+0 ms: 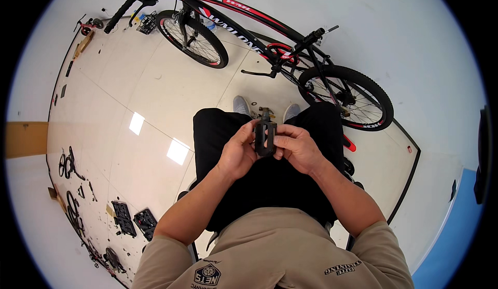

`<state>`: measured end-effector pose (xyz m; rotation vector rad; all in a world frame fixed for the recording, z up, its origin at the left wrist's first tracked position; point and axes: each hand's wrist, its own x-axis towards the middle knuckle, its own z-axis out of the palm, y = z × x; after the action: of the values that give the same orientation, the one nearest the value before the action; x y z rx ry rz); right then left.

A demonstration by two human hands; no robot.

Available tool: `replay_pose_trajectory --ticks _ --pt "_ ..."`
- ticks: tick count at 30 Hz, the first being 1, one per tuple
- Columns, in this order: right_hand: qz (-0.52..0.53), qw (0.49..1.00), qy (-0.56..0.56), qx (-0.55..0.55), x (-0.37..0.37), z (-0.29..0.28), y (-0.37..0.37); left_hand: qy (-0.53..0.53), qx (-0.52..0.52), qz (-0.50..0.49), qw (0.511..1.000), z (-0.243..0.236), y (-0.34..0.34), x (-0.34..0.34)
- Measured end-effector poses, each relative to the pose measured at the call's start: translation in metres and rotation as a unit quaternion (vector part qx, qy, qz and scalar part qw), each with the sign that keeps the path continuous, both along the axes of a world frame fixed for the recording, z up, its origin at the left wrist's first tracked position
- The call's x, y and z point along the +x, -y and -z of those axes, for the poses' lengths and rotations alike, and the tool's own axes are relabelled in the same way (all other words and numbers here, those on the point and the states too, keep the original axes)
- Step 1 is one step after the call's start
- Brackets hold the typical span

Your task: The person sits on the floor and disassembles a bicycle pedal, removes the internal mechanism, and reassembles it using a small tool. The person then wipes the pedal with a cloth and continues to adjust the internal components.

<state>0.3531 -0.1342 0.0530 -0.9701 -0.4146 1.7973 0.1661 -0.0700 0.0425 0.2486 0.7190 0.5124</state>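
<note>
Held a black pedal (pixel 266 138) over the lap, between the knees, with its axle end pointing away toward the feet. Grasped its left edge with the left hand (pixel 237 151) and its right edge with the right hand (pixel 302 151), thumbs and fingers bent against the frame on both sides. Sat in black trousers (pixel 213 138), with grey shoes (pixel 240 105) on the pale tiled floor (pixel 155 76). Saw small parts (pixel 254 103) between the shoes, partly hidden behind the pedal and too small to name. Faced a black-and-red bicycle (pixel 233 32) just beyond the feet, standing crosswise with its handlebar (pixel 122 15) to the left and its rear wheel (pixel 384 94) to the right, partly covered by the right knee. Noticed a red object (pixel 349 144) just beside that knee. Made out two open black cases (pixel 123 218) on the floor at left, near scattered pieces, with dark bike parts (pixel 72 211) strung along the wall edge. Spotted a blue panel (pixel 446 237) far to the right. Found white lettering on the frame tubes, pale characters on the rear rim, and two dark prints, upside down in view, across the tan shirt (pixel 270 232).
</note>
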Motion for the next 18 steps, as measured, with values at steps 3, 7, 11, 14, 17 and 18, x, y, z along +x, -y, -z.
replay_pose_trajectory --ticks 3,7,11,14,17,18 --pt "0.008 0.999 0.051 0.008 -0.002 -0.004 -0.001 -0.041 0.046 0.008 0.998 0.006 0.004 0.000" --pt "0.006 0.994 0.106 0.024 -0.001 0.003 0.001 -0.066 0.064 0.023 0.995 0.017 0.007 0.001" --pt "0.025 0.994 0.108 0.016 -0.004 0.006 0.003 -0.108 0.103 0.022 0.989 0.013 0.010 0.004" --pt "0.047 0.997 0.065 -0.015 -0.003 0.006 0.003 -0.118 0.147 0.015 0.982 0.011 0.010 0.005" --pt "0.042 0.998 0.024 -0.041 -0.001 0.002 0.002 -0.110 0.167 0.013 0.980 0.014 0.010 0.002" --pt "0.038 0.998 0.014 -0.041 0.000 0.002 0.002 -0.114 0.168 0.016 0.979 0.014 0.010 0.003"
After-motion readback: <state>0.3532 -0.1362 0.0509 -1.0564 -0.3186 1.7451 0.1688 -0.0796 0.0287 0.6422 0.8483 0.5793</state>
